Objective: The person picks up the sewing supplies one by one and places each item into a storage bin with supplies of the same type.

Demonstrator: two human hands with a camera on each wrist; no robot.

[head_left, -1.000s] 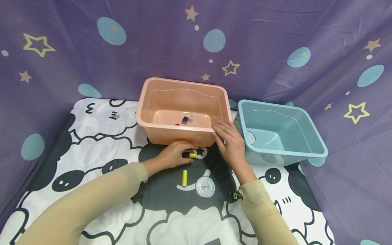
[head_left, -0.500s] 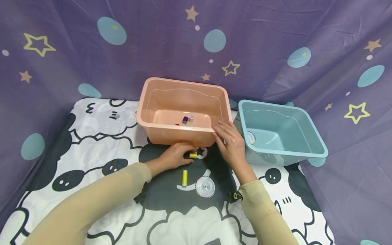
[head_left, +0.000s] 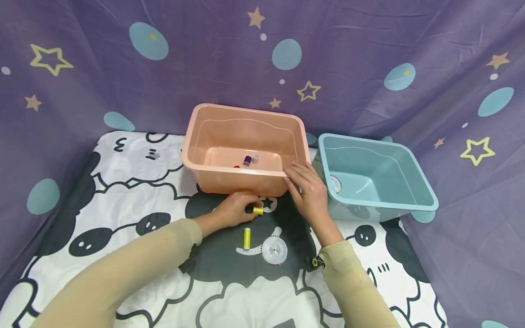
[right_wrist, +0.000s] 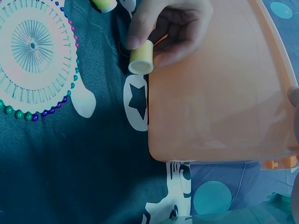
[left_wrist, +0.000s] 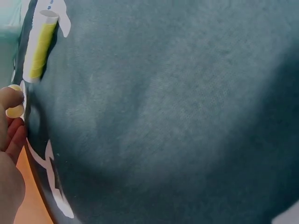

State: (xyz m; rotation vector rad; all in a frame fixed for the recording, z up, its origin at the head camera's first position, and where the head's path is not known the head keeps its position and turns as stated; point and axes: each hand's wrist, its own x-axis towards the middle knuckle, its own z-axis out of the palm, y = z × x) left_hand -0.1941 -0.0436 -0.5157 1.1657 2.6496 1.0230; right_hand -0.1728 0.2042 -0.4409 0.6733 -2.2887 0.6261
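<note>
In the head view my left hand point(head_left: 234, 210) pinches a small yellow thread spool point(head_left: 258, 211) between thumb and fingers, in front of the peach bin point(head_left: 229, 181). The right wrist view shows that spool point(right_wrist: 141, 58) with its pale round end facing the camera, beside the bin's wall. My right hand point(head_left: 308, 189) rests on the bin's front right rim. On the dark part of the cloth lie a longer yellow thread spool point(head_left: 246, 238) and a round wheel of pearl-headed pins point(head_left: 274, 250). The left wrist view catches the longer spool point(left_wrist: 42, 49) at its upper left.
Inside the peach bin are a purple spool point(head_left: 247, 160), a white spool point(head_left: 256, 158) and a partly hidden red thing point(head_left: 236, 166). At right stands a teal bin point(head_left: 414, 175) holding another pin wheel point(head_left: 335, 184). A purple curtain point(head_left: 229, 59) hangs behind both bins.
The small yellow spool has shifted slightly downward in the head view, towards the thumb of my left hand, and is now pinched. My right hand stays on the rim.
</note>
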